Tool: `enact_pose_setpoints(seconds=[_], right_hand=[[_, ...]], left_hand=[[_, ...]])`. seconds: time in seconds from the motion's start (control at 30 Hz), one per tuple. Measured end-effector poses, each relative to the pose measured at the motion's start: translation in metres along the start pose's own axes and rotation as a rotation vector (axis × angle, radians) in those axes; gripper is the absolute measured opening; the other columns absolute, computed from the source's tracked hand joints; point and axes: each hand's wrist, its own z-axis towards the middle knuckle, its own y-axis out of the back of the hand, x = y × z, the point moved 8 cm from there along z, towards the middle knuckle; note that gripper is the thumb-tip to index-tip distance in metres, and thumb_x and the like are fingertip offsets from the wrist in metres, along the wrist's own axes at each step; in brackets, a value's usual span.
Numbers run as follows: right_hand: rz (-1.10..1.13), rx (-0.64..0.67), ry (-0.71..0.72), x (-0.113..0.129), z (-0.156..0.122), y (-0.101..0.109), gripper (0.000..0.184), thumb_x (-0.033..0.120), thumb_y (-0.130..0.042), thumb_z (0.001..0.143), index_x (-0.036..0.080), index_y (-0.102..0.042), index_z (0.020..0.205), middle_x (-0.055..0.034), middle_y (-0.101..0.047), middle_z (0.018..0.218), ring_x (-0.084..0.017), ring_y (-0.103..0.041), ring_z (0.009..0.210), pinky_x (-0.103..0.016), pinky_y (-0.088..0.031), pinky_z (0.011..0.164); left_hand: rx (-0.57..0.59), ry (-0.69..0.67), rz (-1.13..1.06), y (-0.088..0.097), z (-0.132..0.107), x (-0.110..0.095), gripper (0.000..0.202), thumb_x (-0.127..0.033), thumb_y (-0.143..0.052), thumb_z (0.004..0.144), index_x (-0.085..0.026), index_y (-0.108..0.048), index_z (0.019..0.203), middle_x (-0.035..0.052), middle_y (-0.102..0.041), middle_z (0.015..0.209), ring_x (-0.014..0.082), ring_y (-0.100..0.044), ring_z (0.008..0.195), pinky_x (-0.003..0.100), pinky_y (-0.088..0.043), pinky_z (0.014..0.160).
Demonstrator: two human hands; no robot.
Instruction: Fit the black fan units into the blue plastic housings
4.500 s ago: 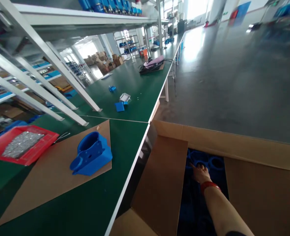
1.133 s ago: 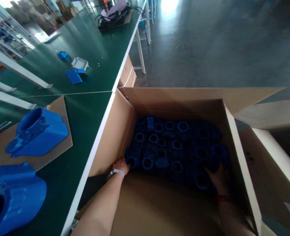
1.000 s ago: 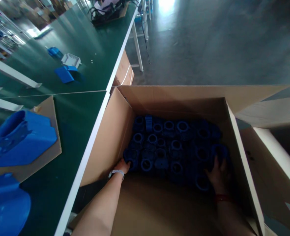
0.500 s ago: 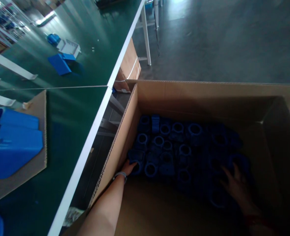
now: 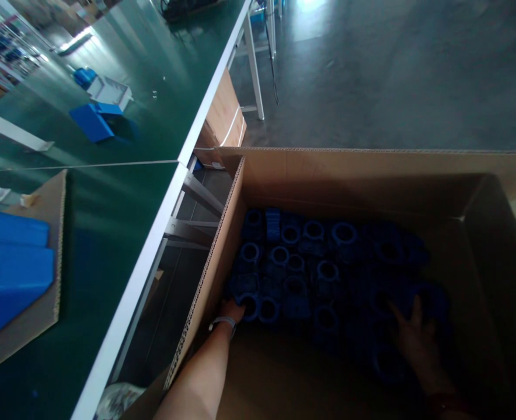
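Observation:
A big open cardboard box (image 5: 354, 169) stands on the floor beside the green workbench (image 5: 104, 204). Its bottom holds several blue plastic housings (image 5: 310, 268) packed upright, round openings up. My left hand (image 5: 234, 309) is deep in the box's near left corner, fingers curled over the rim of a blue housing (image 5: 250, 303); a pale band circles the wrist. My right hand (image 5: 415, 338) lies spread on the blue housings at the dim right side. Whether it grips one is unclear in the shadow.
On the bench, blue housings (image 5: 8, 268) lie on a cardboard sheet (image 5: 43, 291) at the left edge. Farther back sit a flat blue part (image 5: 89, 119) and a small white tray (image 5: 109, 90). Another carton (image 5: 223, 119) stands under the bench. Grey floor spreads behind the box.
Since 4.5 s ago the view has swung down into the box and my left hand has gone in too. Over the last second both hands shifted slightly among the housings; nothing was lifted.

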Motion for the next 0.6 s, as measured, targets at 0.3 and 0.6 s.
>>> enact_pose_setpoints(seconds=[0.3,0.6], right_hand=[[0.058,0.109,0.045,-0.004,0.022,0.000,0.040,0.021,-0.064,0.085,0.024,-0.061,0.124,-0.0085,0.026,0.151,-0.059,-0.023,0.126,-0.063,-0.049,0.083],[0.552,-0.055,0.069,0.009,-0.011,0.014,0.037,0.025,-0.058,0.071,0.017,-0.064,0.106,-0.0059,0.007,0.156,-0.046,-0.018,0.134,-0.057,-0.038,0.100]], left_hand=[[0.155,-0.180,-0.200,-0.025,-0.004,-0.024,0.032,-0.032,-0.058,0.092,-0.017,-0.054,0.120,0.0091,-0.054,0.123,0.0233,-0.056,0.107,0.043,-0.050,0.089],[0.238,-0.364,-0.431,-0.016,-0.057,-0.073,0.030,-0.032,-0.057,0.093,-0.018,-0.055,0.119,0.0095,-0.053,0.126,0.0237,-0.054,0.111,0.046,-0.047,0.095]])
